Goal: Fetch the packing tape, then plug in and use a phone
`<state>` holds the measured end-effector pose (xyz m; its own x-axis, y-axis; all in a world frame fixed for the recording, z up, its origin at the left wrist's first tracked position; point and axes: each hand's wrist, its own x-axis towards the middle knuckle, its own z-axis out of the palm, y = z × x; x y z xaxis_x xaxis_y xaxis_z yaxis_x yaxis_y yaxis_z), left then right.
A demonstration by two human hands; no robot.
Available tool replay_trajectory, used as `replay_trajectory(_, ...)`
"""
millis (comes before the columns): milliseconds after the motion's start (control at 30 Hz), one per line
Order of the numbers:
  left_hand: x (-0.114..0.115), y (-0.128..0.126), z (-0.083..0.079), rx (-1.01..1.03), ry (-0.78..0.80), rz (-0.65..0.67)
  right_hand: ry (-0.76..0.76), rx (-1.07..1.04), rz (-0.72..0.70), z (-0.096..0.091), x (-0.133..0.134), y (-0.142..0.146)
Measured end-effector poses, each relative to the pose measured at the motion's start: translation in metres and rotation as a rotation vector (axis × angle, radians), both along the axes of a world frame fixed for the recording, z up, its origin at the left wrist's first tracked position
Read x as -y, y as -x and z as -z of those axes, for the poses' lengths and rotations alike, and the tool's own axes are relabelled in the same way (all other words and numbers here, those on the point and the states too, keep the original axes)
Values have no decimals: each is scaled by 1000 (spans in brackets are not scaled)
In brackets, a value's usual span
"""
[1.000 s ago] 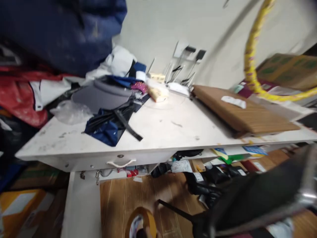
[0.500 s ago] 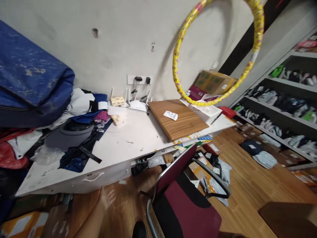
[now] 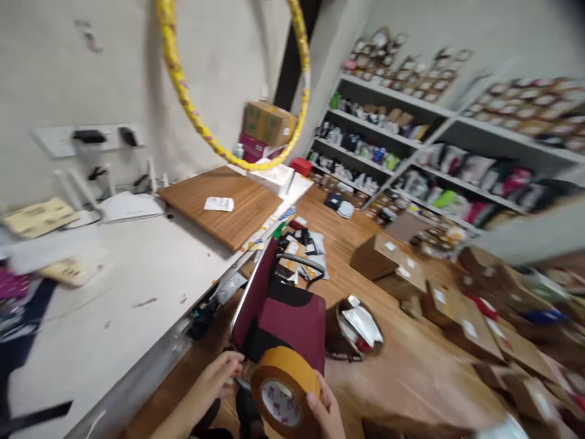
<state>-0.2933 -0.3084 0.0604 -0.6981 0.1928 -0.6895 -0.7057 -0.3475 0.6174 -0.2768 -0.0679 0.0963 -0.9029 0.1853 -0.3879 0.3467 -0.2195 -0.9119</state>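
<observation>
A large roll of brown packing tape [image 3: 292, 366], with a white printed core label, is in my right hand [image 3: 328, 407]. The thumb lies against its face and the fingers sit at its right edge. Just left of the roll, my left hand [image 3: 222, 373] hovers with loosely bent fingers, and I see nothing in it. Both hands are in front of the maroon and black chair [image 3: 292, 323]. My shoes and legs show partly below the hands.
The white table [image 3: 150, 262] at left carries a wooden board [image 3: 223, 204] with a paper slip [image 3: 219, 203]. A yellow hoop [image 3: 196, 122] hangs above. A bin [image 3: 338, 323], cardboard boxes [image 3: 388, 262] and parcels [image 3: 315, 244] stand on the floor. Packed shelves [image 3: 379, 125] line the back.
The view has turned right, bringing more shelves, the boxes and the bin into sight. My right hand has come into view with the tape roll. My left hand is now beside the chair.
</observation>
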Motion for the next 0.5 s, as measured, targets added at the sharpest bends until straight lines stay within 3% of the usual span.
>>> replay_trajectory(67, -5, 12, -40, -311, 49, 198, 136, -75, 56, -18, 22, -7)
replay_trajectory(167, -12, 26, -95, -614, 134, 431, 368, -169, 186, -43, 44, -27)
replay_trajectory(267, -30, 34, -135, -865, 224, 584, 412, -258, 441, -61, 46, -54)
replay_trajectory(367, -63, 32, -162, -1029, 134, 701, 299, -410, 660, -74, 27, -83)
replay_trajectory(500, -125, 11, -177, -1230, -53, 863, 83, -711, 656, -90, -15, -127)
